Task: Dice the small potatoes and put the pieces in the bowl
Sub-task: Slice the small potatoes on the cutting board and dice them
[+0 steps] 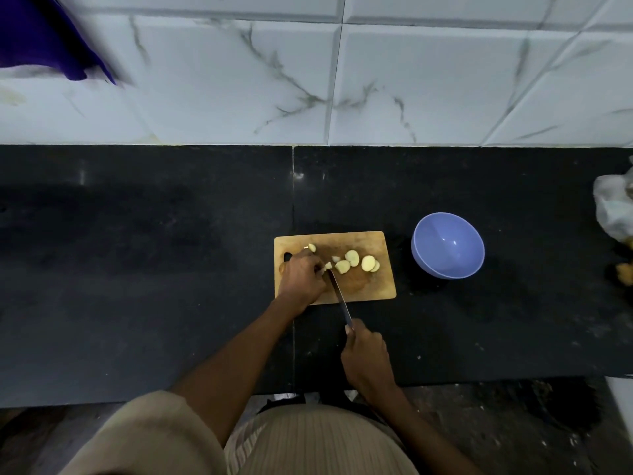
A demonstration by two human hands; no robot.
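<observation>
Head view, one entry per item.

Cutting board (pixel 371 289): wooden, lay on the black counter (pixel 137 269) directly ahead of you, long side running left to right.

Potato pieces (pixel 352 258): pale halves and slices lay loose across the far middle of the board; one small piece (pixel 311 247) sat apart near the far left corner. None looked diced fine enough yet, by my reading.

Left hand (pixel 301 281): your fingers were curled down over the board's left part, pinning a small potato piece (pixel 328 266) at the fingertips.

Right hand (pixel 368 359): it was wrapped round the knife handle, off the board's near edge and toward your body.

Knife (pixel 339 294): the blade ran from your right hand away and slightly leftward, tip meeting the pinned piece just beside your left fingertips. That closeness of edge to fingers was the relation the next cut turned on.

Bowl (pixel 448 245): blue, upright, nothing visible inside, on the counter to the right of the board, apart from it and nearer your right hand.

Plastic bag (pixel 615 207): at the far right edge, contents unclear.
</observation>
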